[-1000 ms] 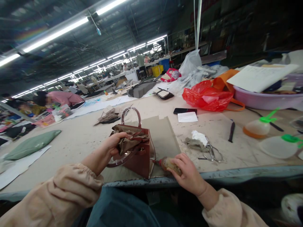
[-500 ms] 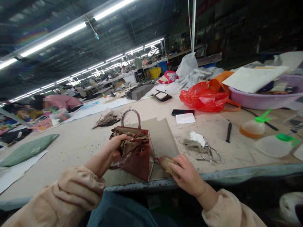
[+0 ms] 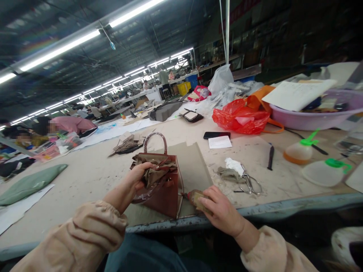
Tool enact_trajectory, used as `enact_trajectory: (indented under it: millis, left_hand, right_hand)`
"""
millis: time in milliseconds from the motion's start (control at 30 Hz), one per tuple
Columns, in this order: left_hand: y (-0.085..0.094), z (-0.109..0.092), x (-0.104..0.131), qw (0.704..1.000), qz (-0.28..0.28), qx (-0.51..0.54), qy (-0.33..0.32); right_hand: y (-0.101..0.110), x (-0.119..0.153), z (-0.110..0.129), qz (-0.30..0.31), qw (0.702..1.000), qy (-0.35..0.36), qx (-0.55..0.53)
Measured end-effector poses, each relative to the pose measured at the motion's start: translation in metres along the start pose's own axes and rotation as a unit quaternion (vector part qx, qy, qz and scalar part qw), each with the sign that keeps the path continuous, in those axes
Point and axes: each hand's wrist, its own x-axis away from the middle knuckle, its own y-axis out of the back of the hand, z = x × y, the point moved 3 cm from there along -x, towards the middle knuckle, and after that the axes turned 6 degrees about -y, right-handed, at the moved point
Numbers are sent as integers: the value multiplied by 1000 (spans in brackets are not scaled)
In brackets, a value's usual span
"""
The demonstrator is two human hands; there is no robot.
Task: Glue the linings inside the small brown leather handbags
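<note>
While the brown handbag stands mouth upward close to the front edge of the counter, the left hand has its grip closed on the bunched brown fabric at the opening, thumb on top. The right hand has its grip wrapped round the back of a small squeeze bottle, whose red collar and thin dark nozzle stick out beyond the fingers. That bottle's long axis slants from the palm leftward and slightly away from the person, so the nozzle points at the bag's right side, about where its front panel meets the pale-edged side; whether the tip touches or stops just beside it, I cannot tell. The bag thus lies to the left of the right hand, which is the nearer of the two to this side edge, while the left hand sits higher, over the mouth. One wrapped handle rises behind the opening, and the other droops in front, below the left hand. Well right of the bag lie scissors and a crumpled drab cloth.
</note>
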Motion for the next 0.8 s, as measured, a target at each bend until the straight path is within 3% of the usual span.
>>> enact_trajectory:
  millis: [200, 400, 567, 800]
  left_hand:
    - [-1, 1, -2, 1000, 12, 4, 3]
    - [12, -3, 6, 998, -52, 18, 4]
    - [20, -8, 17, 998, -56, 9, 20]
    - [17, -6, 21, 996, -89, 6, 18]
  right_hand:
    - [0, -1, -3, -39, 999, -13, -10]
    - [-4, 2, -17, -95, 987, -110, -63]
    - [-10, 3, -20, -134, 978, -142, -74]
    - [-2, -5, -7, -188, 975, -99, -62]
